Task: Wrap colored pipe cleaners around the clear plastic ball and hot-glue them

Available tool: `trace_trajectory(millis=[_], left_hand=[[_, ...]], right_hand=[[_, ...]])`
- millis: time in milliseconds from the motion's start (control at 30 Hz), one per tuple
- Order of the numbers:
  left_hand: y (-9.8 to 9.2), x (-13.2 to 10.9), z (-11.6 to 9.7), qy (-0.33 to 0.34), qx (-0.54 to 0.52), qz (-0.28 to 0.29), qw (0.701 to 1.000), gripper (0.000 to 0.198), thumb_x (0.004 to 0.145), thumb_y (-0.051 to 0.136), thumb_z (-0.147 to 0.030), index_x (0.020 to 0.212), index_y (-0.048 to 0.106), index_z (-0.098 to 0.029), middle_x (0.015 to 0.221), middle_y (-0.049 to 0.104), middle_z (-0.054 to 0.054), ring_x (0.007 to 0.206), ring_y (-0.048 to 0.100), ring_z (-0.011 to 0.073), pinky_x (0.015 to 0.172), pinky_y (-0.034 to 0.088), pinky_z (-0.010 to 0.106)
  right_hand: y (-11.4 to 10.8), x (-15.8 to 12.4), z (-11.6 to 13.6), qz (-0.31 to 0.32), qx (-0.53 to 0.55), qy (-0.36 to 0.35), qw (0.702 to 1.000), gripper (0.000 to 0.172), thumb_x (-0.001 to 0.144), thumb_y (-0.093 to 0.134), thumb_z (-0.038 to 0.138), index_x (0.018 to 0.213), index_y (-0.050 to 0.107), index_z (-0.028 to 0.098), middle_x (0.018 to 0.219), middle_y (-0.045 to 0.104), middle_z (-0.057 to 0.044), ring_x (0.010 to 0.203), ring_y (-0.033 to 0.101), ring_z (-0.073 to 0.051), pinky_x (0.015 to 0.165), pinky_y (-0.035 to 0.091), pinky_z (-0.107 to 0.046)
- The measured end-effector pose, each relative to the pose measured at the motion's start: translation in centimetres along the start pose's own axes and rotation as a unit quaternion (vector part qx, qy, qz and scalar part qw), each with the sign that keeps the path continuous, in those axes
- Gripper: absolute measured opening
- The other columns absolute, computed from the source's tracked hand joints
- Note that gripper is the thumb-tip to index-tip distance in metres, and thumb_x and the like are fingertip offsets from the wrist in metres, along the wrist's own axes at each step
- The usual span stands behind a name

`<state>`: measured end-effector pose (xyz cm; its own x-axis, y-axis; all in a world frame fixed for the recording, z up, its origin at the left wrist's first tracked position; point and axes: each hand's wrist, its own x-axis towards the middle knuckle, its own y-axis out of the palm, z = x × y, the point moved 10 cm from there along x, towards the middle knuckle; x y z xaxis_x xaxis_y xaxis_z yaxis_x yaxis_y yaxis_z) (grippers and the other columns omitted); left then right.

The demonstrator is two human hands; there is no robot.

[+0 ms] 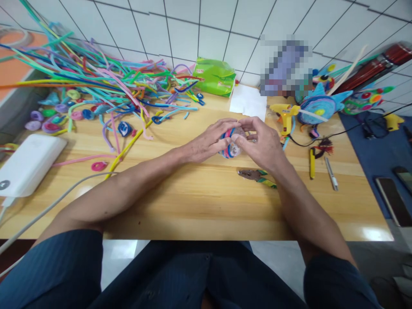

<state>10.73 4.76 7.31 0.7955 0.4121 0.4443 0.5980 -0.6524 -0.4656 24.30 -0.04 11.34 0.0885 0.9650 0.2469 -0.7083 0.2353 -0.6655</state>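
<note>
Over the middle of the table, both of my hands close around a small clear plastic piece (229, 151) wrapped with pink, red and blue pipe cleaner; it looks like part of a bottle. My left hand (210, 141) grips its left side, thumb pressed on the coloured bands. On the clear right side, my right hand (262, 143) holds with thumb and fingers, which partly hide it. A pair of pliers (254, 175) with green and yellow handles lies just below my right hand. Beyond it rests a yellow glue gun (286, 116).
Many loose pipe cleaners (122, 86) and small coiled pieces (51, 122) cover the left back. A white power bank (30, 165) with a cable sits at left. Rightward are a blue fish-shaped craft (318, 109), a yellow cutter (312, 163), a craft knife (331, 174) and a green packet (215, 77) behind.
</note>
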Motion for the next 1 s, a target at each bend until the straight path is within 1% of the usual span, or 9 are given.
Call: trace_trajectory(millis=[100, 233, 300, 367, 433, 533, 633, 800, 1000], left_hand=[[-0.3, -0.1, 0.0, 0.0, -0.016, -0.009, 1.0, 0.078, 0.113, 0.046, -0.083, 0.165, 0.062, -0.027, 0.176, 0.06, 0.018, 0.168, 0.053, 0.0386, 0.145, 0.037, 0.064], [-0.4, -0.3, 0.4, -0.012, -0.032, -0.029, 0.999, 0.077, 0.112, 0.047, -0.083, 0.166, 0.06, -0.029, 0.174, 0.062, 0.015, 0.166, 0.056, 0.0388, 0.145, 0.04, 0.064], [-0.3, -0.4, 0.6, -0.021, -0.043, -0.034, 0.998, 0.076, 0.112, 0.048, -0.083, 0.167, 0.058, -0.031, 0.174, 0.062, 0.013, 0.165, 0.057, 0.039, 0.144, 0.042, 0.064], [-0.2, -0.4, 0.7, -0.024, -0.052, -0.033, 0.998, 0.077, 0.112, 0.048, -0.084, 0.167, 0.058, -0.03, 0.174, 0.063, 0.013, 0.165, 0.057, 0.0386, 0.145, 0.042, 0.064], [-0.3, -0.4, 0.7, -0.023, -0.058, -0.032, 0.998, 0.078, 0.112, 0.047, -0.084, 0.165, 0.058, -0.029, 0.173, 0.063, 0.014, 0.165, 0.056, 0.0377, 0.146, 0.041, 0.062], [-0.4, -0.4, 0.9, -0.027, -0.067, -0.034, 0.997, 0.076, 0.112, 0.049, -0.083, 0.162, 0.06, -0.027, 0.171, 0.064, 0.014, 0.164, 0.057, 0.0371, 0.145, 0.042, 0.061], [-0.4, -0.4, 0.7, -0.021, -0.074, -0.039, 0.996, 0.071, 0.114, 0.05, -0.08, 0.16, 0.062, -0.027, 0.17, 0.065, 0.014, 0.162, 0.059, 0.0357, 0.144, 0.044, 0.059], [-0.4, -0.5, 0.4, -0.006, -0.074, -0.057, 0.996, 0.069, 0.117, 0.044, -0.077, 0.159, 0.063, -0.026, 0.168, 0.067, 0.013, 0.161, 0.06, 0.0333, 0.143, 0.045, 0.054], [-0.5, -0.5, 0.2, 0.003, -0.063, -0.058, 0.996, 0.068, 0.118, 0.042, -0.077, 0.157, 0.065, -0.027, 0.167, 0.068, 0.012, 0.161, 0.061, 0.0326, 0.144, 0.045, 0.055]], right_hand=[[0.2, 0.0, 0.0, 0.022, 0.004, -0.01, 1.0, 0.038, 0.09, 0.082, 0.044, 0.124, 0.077, 0.028, 0.123, 0.086, -0.009, 0.117, 0.08, -0.035, 0.095, 0.069, -0.053], [0.3, -0.2, -0.3, 0.018, 0.007, -0.015, 1.0, 0.046, 0.089, 0.083, 0.043, 0.131, 0.072, 0.029, 0.132, 0.084, -0.01, 0.127, 0.078, -0.036, 0.1, 0.068, -0.053], [0.4, -0.3, -0.5, 0.018, -0.006, -0.016, 1.0, 0.051, 0.087, 0.085, 0.044, 0.133, 0.071, 0.029, 0.134, 0.083, -0.011, 0.129, 0.077, -0.037, 0.103, 0.068, -0.055], [0.6, -0.4, -0.3, 0.026, -0.03, -0.03, 0.999, 0.055, 0.085, 0.086, 0.042, 0.136, 0.07, 0.028, 0.136, 0.082, -0.012, 0.129, 0.076, -0.038, 0.108, 0.065, -0.059], [0.9, -0.5, 0.1, 0.037, -0.053, -0.055, 0.996, 0.061, 0.084, 0.086, 0.041, 0.14, 0.069, 0.026, 0.141, 0.08, -0.014, 0.132, 0.074, -0.04, 0.116, 0.061, -0.063], [1.2, -0.7, 0.5, 0.052, -0.069, -0.085, 0.993, 0.069, 0.082, 0.088, 0.04, 0.146, 0.067, 0.025, 0.148, 0.076, -0.016, 0.138, 0.071, -0.041, 0.124, 0.056, -0.065], [1.3, -0.6, 0.2, 0.062, -0.071, -0.092, 0.991, 0.068, 0.085, 0.085, 0.041, 0.147, 0.066, 0.025, 0.147, 0.075, -0.017, 0.138, 0.071, -0.041, 0.122, 0.056, -0.064], [1.4, -0.5, 0.2, 0.06, -0.095, -0.091, 0.989, 0.064, 0.085, 0.081, 0.039, 0.145, 0.066, 0.024, 0.141, 0.077, -0.016, 0.133, 0.072, -0.041, 0.117, 0.059, -0.064], [1.5, -0.5, 0.3, 0.048, -0.106, -0.084, 0.99, 0.065, 0.084, 0.081, 0.037, 0.145, 0.065, 0.024, 0.141, 0.077, -0.016, 0.132, 0.072, -0.04, 0.117, 0.059, -0.063]])
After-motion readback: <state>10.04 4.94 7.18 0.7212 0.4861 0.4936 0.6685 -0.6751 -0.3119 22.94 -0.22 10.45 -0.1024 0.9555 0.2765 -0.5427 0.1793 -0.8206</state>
